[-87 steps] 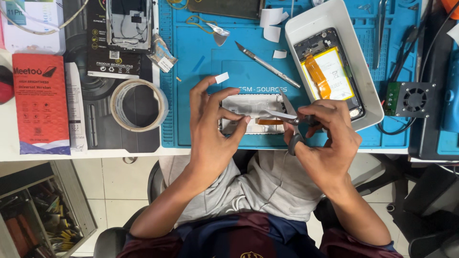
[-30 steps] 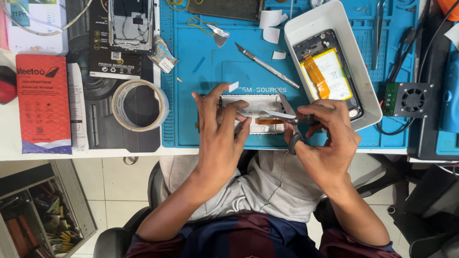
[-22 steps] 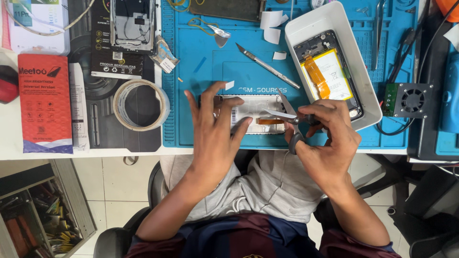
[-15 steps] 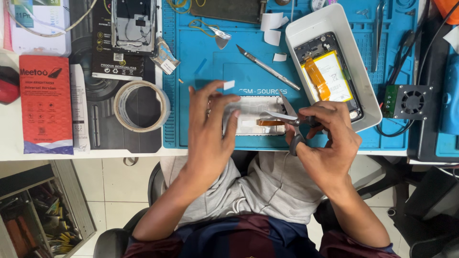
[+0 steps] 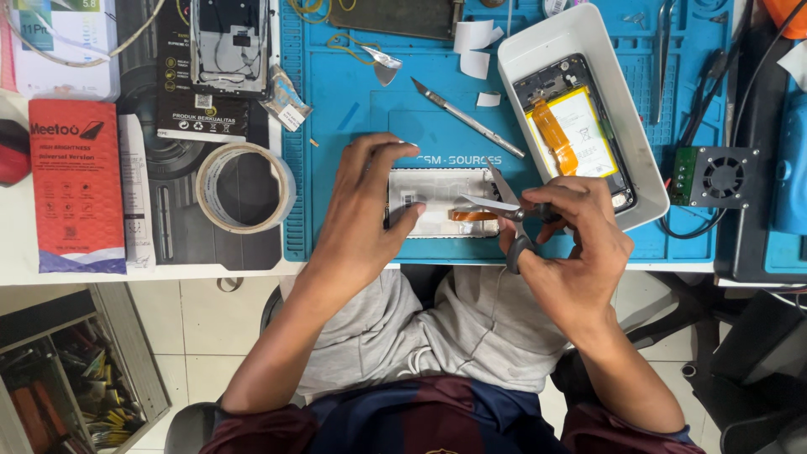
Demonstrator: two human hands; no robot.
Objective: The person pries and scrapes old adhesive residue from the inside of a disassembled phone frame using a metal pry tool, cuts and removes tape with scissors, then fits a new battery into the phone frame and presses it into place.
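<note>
Left hand spread flat, fingers extended and loose, palm pressing down on the left end of a white phone frame lying flat on the blue mat; nothing gripped. Right hand closed around the handles of small scissors, blades parted and aimed left over the frame's right end, just above an orange flex strip at the frame's lower edge. Frame near the front edge of the worktop, between both hands.

Beyond the hands on the mat: a craft knife lying diagonally, scraps of white paper. To the right, touching the right hand's knuckles, a white tray holding an opened phone with yellow battery and orange ribbon. Further right, a small black fan on a green board. Left of the mat, a roll of tape lying flat, a red box beside it, another stripped phone chassis above.
</note>
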